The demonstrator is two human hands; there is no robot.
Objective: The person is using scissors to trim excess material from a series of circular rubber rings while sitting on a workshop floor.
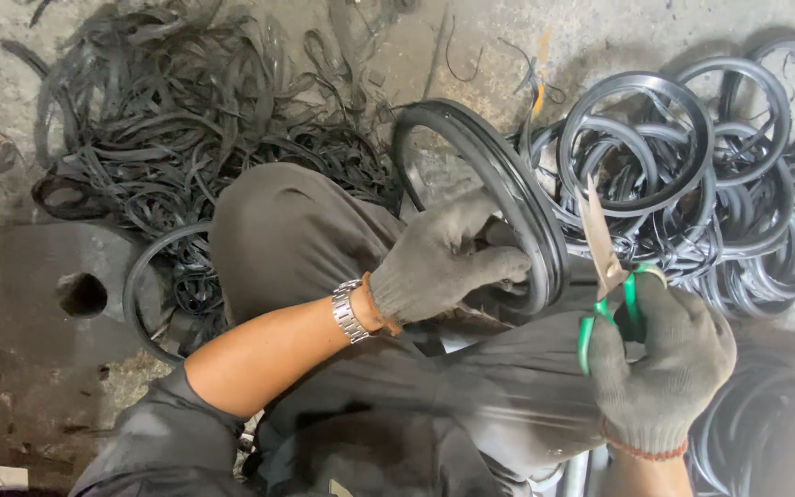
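Gloved fingers [499, 265] of the left hand [439, 262] curl tight around the rim of a black rubber ring [508, 184], which stands on edge at the centre of the frame, resting against the person's knee [278, 230]. Just to the right, the right hand [664, 364], also in a grey work glove, has its fingers threaded through the green handles of a pair of scissors [604, 267]; the rusty blades point up, close together, their tip near the ring's outer edge but not touching it. A metal wristwatch [350, 311] sits on the bare left forearm, beside the glove's orange cuff. Dark grey trousers fill the lower middle of the frame.

At upper right lies a pile of similar black rings [720, 156], stacked loosely over one another and running down the right edge. At upper left, a tangled heap of thin black rubber trimmings [186, 120] spreads across the stained concrete floor [11, 368]. Another ring [144, 285] lies flat at centre left, partly hidden behind the knee, beside a dark slab with a round hole [83, 294].
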